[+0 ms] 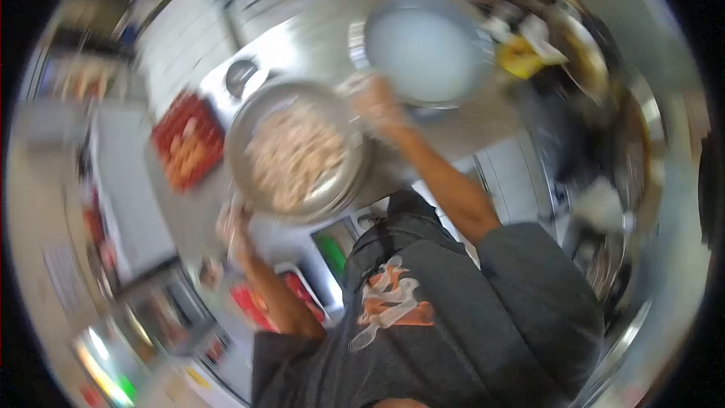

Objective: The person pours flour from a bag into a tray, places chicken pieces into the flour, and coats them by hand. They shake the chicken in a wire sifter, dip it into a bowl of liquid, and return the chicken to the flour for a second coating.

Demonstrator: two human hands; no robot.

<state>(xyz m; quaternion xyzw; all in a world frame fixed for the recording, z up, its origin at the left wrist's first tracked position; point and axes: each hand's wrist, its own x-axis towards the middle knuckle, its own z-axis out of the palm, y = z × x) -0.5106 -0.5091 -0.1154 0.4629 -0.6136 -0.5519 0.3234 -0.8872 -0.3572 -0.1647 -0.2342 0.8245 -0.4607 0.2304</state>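
A round metal bowl [350,170] of pale chopped pieces, which look like raw chicken [298,149], is between my two hands above the steel counter. My left hand [236,228], in a clear plastic glove, grips the bowl's near-left rim. On the opposite side my right hand [371,106], also gloved, has its fingers on the rim, blurred by motion. Just beyond the right hand stands a large metal pot [424,49] of cloudy whitish liquid. A red basket [168,122] with orange-brown pieces sits left of the bowl.
A small metal cup [240,77] stands on the counter [321,11] behind the bowl. Yellow and white packaging [531,53] lies at the right. Below the counter edge, a red tray [298,295] is beside my left forearm. Tiled floor [507,170] shows at the right.
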